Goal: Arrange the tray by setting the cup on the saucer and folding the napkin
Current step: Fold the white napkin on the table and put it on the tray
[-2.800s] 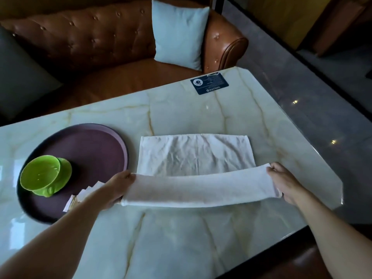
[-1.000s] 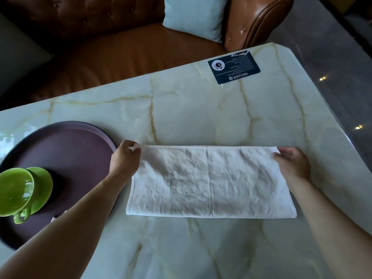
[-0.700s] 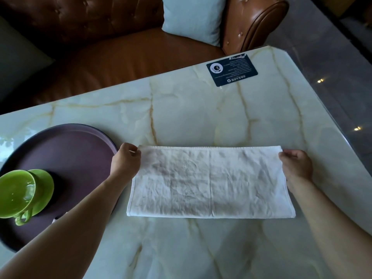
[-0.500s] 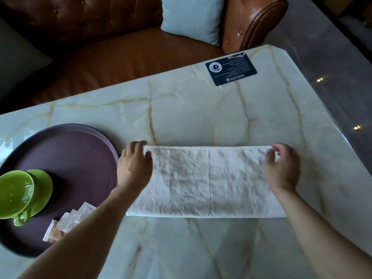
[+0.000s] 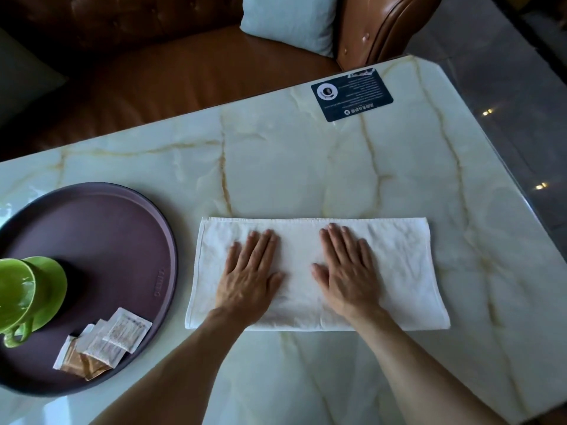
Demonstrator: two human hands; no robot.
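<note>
A white napkin (image 5: 405, 271) lies folded in half as a long rectangle on the marble table. My left hand (image 5: 250, 277) and my right hand (image 5: 346, 271) press flat on its middle, fingers straight, side by side. A round dark purple tray (image 5: 122, 228) sits to the left. On its left part a green cup (image 5: 13, 289) stands on a green saucer (image 5: 52, 283), the handle pointing toward me.
Several sugar packets (image 5: 104, 342) lie on the tray's near side. A dark card (image 5: 352, 95) lies at the table's far right. A brown leather sofa (image 5: 184, 72) with a pale cushion (image 5: 288, 23) stands behind the table. The table edge runs along the right, floor beyond.
The near half of the napkin was folded over onto the far half. Both hands let go of the far corners and slid to the middle, now flat on the cloth.
</note>
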